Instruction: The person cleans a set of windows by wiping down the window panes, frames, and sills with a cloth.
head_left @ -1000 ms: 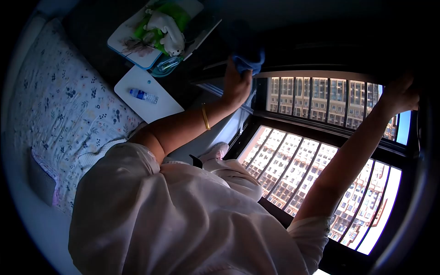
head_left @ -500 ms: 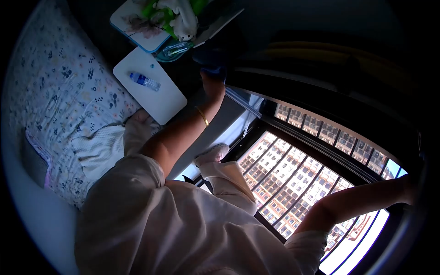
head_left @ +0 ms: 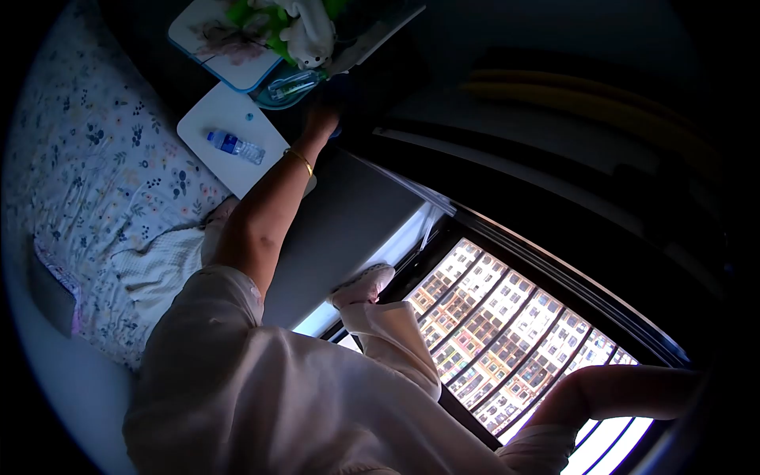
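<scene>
My left hand (head_left: pixel 326 116) reaches toward the top of the head view, with a gold bracelet (head_left: pixel 299 161) on the wrist. Something dark blue (head_left: pixel 337 129) shows against this hand, but its kind is lost in the dark and the fingers are hidden. Beside the wrist is a small white table (head_left: pixel 207 119) with a clear, blue-labelled water bottle (head_left: pixel 236 146) lying on it. My right arm (head_left: pixel 625 391) stretches to the right across the window (head_left: pixel 507 332); the hand itself fades into the black edge.
A floral-covered bed (head_left: pixel 119 158) lies at left. Behind the small table is another tabletop (head_left: pixel 226 43) with a white plush toy (head_left: pixel 309 39) and a green-capped bottle (head_left: pixel 293 85). One foot in a light shoe (head_left: pixel 364 285) stands by the window sill (head_left: pixel 412 237); bars cross the glass.
My left hand has moved left, closer to the tables, with the dark blue thing still at it. My right arm sits lower in view, and the view has shifted.
</scene>
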`<state>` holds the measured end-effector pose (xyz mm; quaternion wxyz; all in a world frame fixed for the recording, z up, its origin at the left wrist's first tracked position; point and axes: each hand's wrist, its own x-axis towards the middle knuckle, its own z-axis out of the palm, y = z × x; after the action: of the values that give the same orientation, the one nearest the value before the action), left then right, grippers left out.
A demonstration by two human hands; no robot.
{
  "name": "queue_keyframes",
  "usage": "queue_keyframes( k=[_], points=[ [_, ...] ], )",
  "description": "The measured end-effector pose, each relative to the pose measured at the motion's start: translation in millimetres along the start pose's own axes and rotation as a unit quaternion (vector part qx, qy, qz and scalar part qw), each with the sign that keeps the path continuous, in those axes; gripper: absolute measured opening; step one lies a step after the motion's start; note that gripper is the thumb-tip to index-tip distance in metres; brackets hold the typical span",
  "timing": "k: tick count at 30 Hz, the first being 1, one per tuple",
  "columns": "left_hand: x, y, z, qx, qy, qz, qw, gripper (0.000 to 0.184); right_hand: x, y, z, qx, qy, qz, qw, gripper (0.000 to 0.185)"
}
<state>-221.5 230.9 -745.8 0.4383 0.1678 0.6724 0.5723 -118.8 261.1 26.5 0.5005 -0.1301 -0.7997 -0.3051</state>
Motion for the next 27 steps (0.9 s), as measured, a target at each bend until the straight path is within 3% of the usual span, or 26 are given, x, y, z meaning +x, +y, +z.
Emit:
queue_keyframes(
  k=[1, 3, 5, 7, 10, 13, 15, 16, 18, 20, 21, 23, 26, 27],
  points=[
    [-9, 46, -6, 0.05, -0.043, 0.042, 0.997, 0.043, 0, 2, 1, 0.0, 0.0, 0.002, 1.0, 0.058],
    [-41, 137, -10, 0.016, -0.093, 0.014, 0.995, 0.038, -1, 2, -1, 0.004, 0.003, 0.005, 1.0, 0.058],
    [-71, 196, -18, -0.134, -0.187, 0.065, 0.971, 0.031, -1, 3, -1, 0.008, 0.004, 0.006, 1.0, 0.057],
    [-115, 277, -44, -0.188, -0.277, 0.07, 0.94, 0.029, -2, 4, 0, 0.013, 0.003, 0.008, 1.0, 0.057],
    [-125, 278, -22, -0.215, -0.115, 0.383, 0.891, 0.031, -1, 2, 8, 0.022, -0.002, 0.006, 1.0, 0.056],
    [-94, 163, 10, -0.057, 0.069, 0.316, 0.945, 0.033, -2, 7, 7, 0.026, -0.003, 0.005, 1.0, 0.056],
    [-62, 58, 13, 0.177, 0.148, 0.339, 0.912, 0.034, -2, 8, 8, 0.027, -0.005, 0.004, 1.0, 0.056],
    [-47, 12, 12, 0.129, 0.114, 0.259, 0.951, 0.035, -2, 8, 8, 0.027, -0.005, 0.003, 1.0, 0.055],
    [-34, 1, 3, 0.055, 0.109, 0.153, 0.981, 0.036, -4, 9, 9, 0.025, -0.005, 0.002, 1.0, 0.055],
    [-30, -1, 2, 0.009, 0.167, 0.098, 0.981, 0.037, -6, 9, 10, 0.029, -0.008, 0.0, 1.0, 0.055],
    [-22, -20, 5, -0.1, 0.147, -0.029, 0.984, 0.038, -5, 9, 10, 0.027, -0.008, -0.001, 1.0, 0.055],
    [-13, -50, 12, -0.306, 0.091, -0.277, 0.906, 0.039, -5, 9, 8, 0.026, -0.012, -0.003, 1.0, 0.054],
    [-54, 1, 11, -0.418, 0.144, -0.417, 0.794, 0.035, -6, 10, 8, 0.032, -0.013, -0.005, 0.999, 0.054],
    [-66, 18, 9, -0.388, 0.147, -0.431, 0.801, 0.029, -6, 11, 6, 0.032, -0.012, -0.004, 0.999, 0.054]
  ],
)
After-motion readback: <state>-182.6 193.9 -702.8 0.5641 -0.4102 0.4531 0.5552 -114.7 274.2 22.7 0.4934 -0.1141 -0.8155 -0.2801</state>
